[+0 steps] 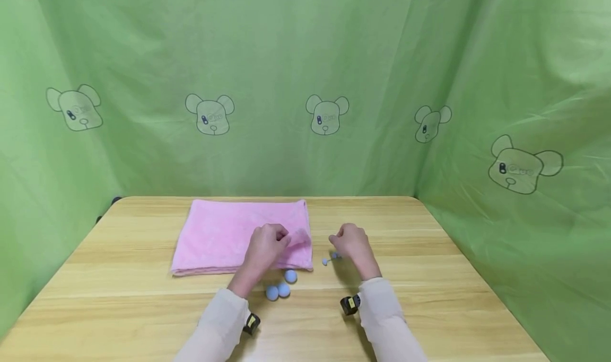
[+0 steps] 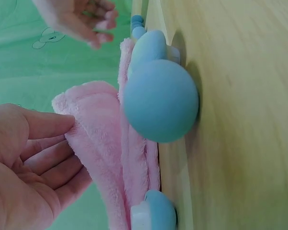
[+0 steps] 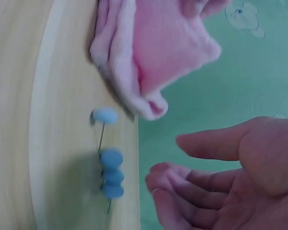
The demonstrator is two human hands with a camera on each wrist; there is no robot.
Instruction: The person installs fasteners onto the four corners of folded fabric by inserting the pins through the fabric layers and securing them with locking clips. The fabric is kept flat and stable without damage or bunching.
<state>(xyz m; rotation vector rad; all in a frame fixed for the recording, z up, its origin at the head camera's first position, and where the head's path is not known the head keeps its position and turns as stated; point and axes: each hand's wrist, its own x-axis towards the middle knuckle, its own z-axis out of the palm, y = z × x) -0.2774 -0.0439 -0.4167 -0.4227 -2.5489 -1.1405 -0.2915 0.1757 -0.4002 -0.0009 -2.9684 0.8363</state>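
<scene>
Lifting seems the step in hand: the left hand (image 1: 265, 245) pinches a raised corner of the folded pink cloth (image 1: 219, 235) on the bench (image 1: 143, 314), the right hand (image 1: 352, 243) hangs empty, slightly parted, and the next move likely calls for a steady pinch

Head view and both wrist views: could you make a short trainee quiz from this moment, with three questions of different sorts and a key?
1. Count: in the head view, how many large blue round pieces lie on the table in front of the pink cloth?
2. Multiple choice: what does the left hand pinch?
A) a large blue round piece
B) nothing
C) a lifted part of the pink cloth
3. True or false: the right hand grips the pink cloth.

Key:
1. Three.
2. C.
3. False; it holds nothing, and is near the small blue pieces with thin stems.
</scene>
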